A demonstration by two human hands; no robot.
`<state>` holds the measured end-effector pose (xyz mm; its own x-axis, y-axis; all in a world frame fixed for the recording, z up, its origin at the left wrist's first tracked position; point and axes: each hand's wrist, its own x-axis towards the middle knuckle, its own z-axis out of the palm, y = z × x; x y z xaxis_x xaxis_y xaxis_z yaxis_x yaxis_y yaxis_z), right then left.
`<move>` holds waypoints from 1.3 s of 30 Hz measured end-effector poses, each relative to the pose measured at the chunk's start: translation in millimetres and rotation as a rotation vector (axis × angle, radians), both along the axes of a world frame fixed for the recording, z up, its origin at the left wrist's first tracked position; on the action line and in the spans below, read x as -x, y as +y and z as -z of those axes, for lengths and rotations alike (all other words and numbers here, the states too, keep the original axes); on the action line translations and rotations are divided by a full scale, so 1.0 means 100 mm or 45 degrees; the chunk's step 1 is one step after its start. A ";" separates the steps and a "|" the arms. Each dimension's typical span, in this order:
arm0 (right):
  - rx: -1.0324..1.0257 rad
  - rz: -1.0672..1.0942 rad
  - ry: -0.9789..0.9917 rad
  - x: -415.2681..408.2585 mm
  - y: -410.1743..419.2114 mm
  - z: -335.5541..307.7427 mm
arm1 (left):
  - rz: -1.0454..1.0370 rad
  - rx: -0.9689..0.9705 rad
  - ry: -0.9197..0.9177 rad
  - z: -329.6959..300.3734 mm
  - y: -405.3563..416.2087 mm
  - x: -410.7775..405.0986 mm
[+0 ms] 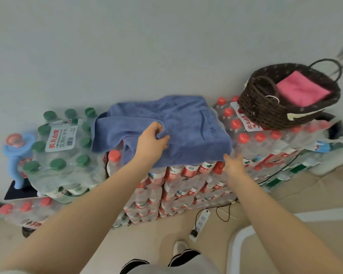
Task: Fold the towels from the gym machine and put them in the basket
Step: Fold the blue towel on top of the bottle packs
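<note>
My left hand (pixel 152 139) pinches a fold of the blue towel (pixel 178 125) atop the stacked water bottles (pixel 178 186), left of the basket (pixel 285 103). My right hand (pixel 233 165) holds its near corner, fingertips hidden underneath. A pink towel (pixel 303 90) lies in the basket.

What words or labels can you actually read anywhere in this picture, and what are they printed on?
"YOGA FITNESS": stitched on the blue towel, faint.
"农夫山泉" and "饮用纯净水": white label on the green-capped bottle pack.
"农夫山": partly hidden white label on the red-capped bottle pack.
Barcode and small print on the labels, and the bottle wrappers: too small or blurred to read.
</note>
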<state>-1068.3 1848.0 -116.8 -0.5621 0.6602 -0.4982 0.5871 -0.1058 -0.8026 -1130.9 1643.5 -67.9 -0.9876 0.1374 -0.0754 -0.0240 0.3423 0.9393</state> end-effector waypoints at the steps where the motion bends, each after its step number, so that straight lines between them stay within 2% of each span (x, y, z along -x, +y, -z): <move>1: 0.057 -0.046 -0.029 0.00 0.05 0.04 | 0.055 0.070 0.001 0.03 0.12 0.00; 5: 0.083 -0.056 0.093 -0.02 0.13 0.09 | 0.174 0.261 -0.069 0.15 0.41 0.00; 7: -0.123 -0.076 0.199 0.03 0.11 -0.02 | 0.162 0.267 -0.116 0.14 0.44 0.00; 10: -0.527 -0.368 0.548 0.11 -0.03 -0.38 | 0.139 0.163 -0.172 0.08 0.39 -0.08; 13: -0.628 -0.711 0.773 0.24 -0.27 -0.68 | 0.034 0.250 -0.006 0.10 0.26 -0.14; 15: -0.684 -0.943 0.842 0.33 -0.48 -0.77 | 0.007 0.211 0.066 0.09 0.17 -0.18; 18: -0.768 -1.258 0.790 0.48 -0.74 -0.77 | 0.033 0.296 0.192 0.01 0.03 -0.22; 21: -0.698 -1.433 0.709 0.60 -0.82 -0.78 | 0.044 0.349 0.272 0.01 -0.10 -0.20; 26: -0.478 -1.441 0.611 0.58 -0.78 -0.85 | 0.036 0.277 0.419 -0.03 -0.23 -0.17; 28: -0.469 -1.413 0.556 0.57 -0.75 -0.88 | 0.014 0.202 0.381 -0.06 -0.23 -0.17; 30: -0.558 -1.371 0.545 0.56 -0.74 -0.88 | 0.022 0.169 0.361 -0.07 -0.21 -0.17; 33: -0.738 -1.302 0.573 0.53 -0.75 -0.87 | 0.073 0.229 0.488 -0.06 -0.15 -0.16; 36: -0.919 -1.348 0.598 0.49 -0.73 -0.86 | 0.066 0.252 0.544 -0.08 -0.10 -0.15; 39: -0.985 -1.404 0.586 0.45 -0.70 -0.86 | 0.022 0.243 0.539 -0.10 -0.06 -0.13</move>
